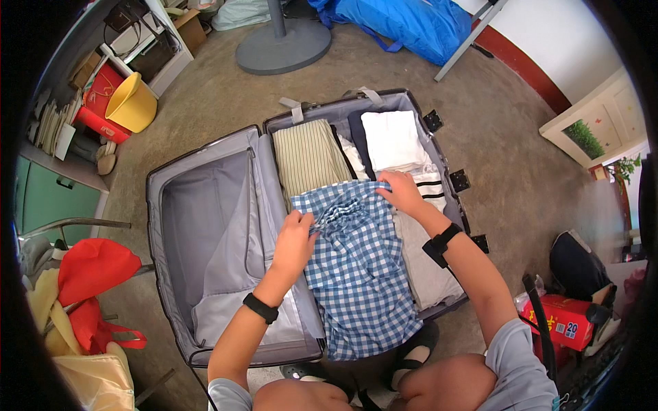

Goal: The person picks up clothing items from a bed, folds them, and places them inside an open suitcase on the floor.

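Note:
A blue and white checked garment (360,267) with a gathered section lies over the right half of an open suitcase (259,205), its lower end hanging past the near rim. My left hand (295,244) grips the garment's left side by the gathers. Pinched in my right hand (403,192) is its upper right corner. Beyond it lies a striped folded garment (311,154), with a white folded garment (395,138) to the right. Grey folded cloth (424,257) shows under my right forearm. In the left half, a grey zippered lining (231,246) is partly folded back.
A round grey stand base (282,46) and a blue bag (411,25) stand beyond the suitcase. At left are a yellow bin (132,105) and a chair with red cloth (97,269). A red box (558,321) is at lower right. My feet are at the near rim.

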### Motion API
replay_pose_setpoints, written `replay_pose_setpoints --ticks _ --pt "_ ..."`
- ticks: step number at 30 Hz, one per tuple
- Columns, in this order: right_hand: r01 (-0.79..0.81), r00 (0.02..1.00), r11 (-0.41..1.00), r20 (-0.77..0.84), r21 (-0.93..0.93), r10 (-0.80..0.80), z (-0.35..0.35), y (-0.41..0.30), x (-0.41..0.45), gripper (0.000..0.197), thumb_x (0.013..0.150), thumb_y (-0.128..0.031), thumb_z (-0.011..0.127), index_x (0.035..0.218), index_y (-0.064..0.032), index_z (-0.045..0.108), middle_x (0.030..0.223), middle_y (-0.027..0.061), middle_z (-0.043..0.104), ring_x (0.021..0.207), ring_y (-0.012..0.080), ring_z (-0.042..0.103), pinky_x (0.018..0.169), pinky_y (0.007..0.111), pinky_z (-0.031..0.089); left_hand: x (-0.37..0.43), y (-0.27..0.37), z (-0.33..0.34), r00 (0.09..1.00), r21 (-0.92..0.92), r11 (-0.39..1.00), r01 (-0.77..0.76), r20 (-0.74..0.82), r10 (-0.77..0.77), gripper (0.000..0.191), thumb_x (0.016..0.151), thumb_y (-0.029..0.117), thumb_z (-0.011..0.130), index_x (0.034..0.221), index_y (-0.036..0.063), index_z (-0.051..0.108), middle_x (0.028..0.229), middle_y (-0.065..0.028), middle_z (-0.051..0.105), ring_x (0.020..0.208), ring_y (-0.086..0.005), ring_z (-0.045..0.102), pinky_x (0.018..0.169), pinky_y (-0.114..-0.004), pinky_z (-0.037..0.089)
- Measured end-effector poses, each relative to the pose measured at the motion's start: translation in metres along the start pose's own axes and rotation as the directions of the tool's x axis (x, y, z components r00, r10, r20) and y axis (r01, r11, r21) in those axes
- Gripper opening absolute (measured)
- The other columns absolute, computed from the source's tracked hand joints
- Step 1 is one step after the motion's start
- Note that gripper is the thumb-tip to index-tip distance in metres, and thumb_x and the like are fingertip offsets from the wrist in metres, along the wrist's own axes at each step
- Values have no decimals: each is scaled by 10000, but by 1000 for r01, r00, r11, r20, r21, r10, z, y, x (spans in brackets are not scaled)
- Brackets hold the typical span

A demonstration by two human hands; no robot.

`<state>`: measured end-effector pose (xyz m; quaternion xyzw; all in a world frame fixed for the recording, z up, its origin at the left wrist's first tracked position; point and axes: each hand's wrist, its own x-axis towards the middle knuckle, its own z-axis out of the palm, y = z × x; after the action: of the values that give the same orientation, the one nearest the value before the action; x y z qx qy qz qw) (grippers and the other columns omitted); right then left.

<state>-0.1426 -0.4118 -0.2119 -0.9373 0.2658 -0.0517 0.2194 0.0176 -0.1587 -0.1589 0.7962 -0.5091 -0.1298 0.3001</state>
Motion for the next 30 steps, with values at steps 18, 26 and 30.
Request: replay_pose_setpoints --ticks 18,26,30 --pt "111 990 976 -108 187 -92 11 5 -6 209 764 -158 659 935 -46 617 902 128 612 873 341 548 783 416 441 42 -30 7 998 196 978 -68 27 64 266 707 90 714 936 48 584 905 -117 549 928 -303 512 833 -382 437" --pt "113 990 956 -118 271 -84 0 -2 -8 193 770 -134 646 941 -50 615 922 133 610 898 342 538 798 409 433 23 -10 -21 994 276 955 -110 5 113 263 732 88 683 966 64 565 900 -118 521 880 -320 528 806 -385 443" --pt "211 972 940 -163 269 -171 1 -1 -7 167 765 -91 640 923 -48 609 984 123 616 974 330 531 861 401 425 0 7 -27 985 140 976 -167 68 159 226 717 10 624 927 49 550 901 -122 495 869 -314 532 760 -392 466"
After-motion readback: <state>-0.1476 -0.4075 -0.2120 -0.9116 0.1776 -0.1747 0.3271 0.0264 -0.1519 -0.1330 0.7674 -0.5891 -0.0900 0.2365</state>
